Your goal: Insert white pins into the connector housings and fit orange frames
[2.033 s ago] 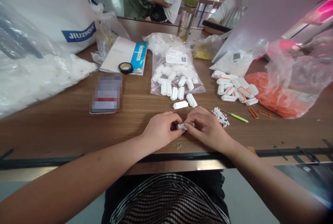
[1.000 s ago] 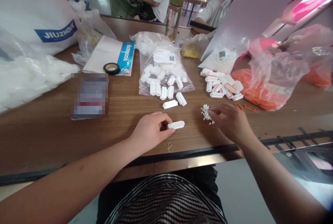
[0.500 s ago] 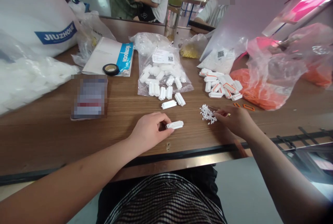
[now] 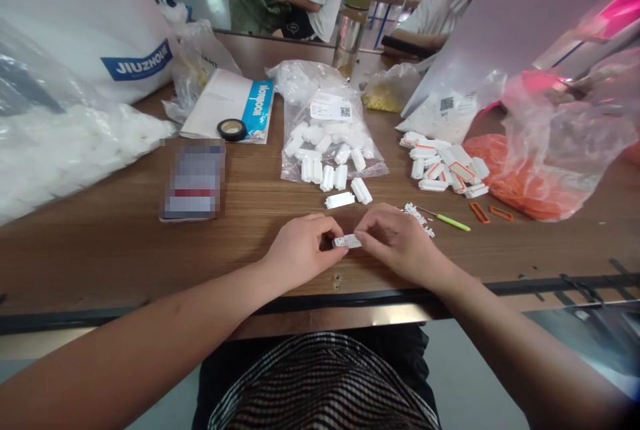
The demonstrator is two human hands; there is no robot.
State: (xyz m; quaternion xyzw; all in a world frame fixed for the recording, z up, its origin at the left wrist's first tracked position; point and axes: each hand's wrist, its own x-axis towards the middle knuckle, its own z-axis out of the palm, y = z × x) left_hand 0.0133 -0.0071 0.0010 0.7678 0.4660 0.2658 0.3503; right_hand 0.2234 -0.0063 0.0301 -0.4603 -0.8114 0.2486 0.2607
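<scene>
My left hand [image 4: 305,245] pinches a white multi-hole connector housing [image 4: 347,241] by its left end, low over the table. My right hand [image 4: 397,243] is at the housing's right end, thumb and fingertips pressed together and touching it. Whatever those fingertips may hold is hidden. Just behind the right hand lies a small heap of tiny white pieces [image 4: 413,211], partly covered by it. A pick with a green handle [image 4: 453,222] rests beside the heap. Beyond my hands, more white housings [image 4: 340,200] lie loose in front of an open clear bag [image 4: 373,167].
White housings with orange rings [image 4: 434,185] are piled at the right, near two loose orange rings [image 4: 480,212] and a bag of orange parts [image 4: 550,193]. At left are a phone [image 4: 194,180], a notebook [image 4: 210,107] with black tape [image 4: 232,129], and large white bags. People sit beyond the table.
My right hand has moved left from the heap of tiny white pieces to the housing, uncovering the green-handled pick. The left hand keeps its hold on the housing. The view has shifted slightly.
</scene>
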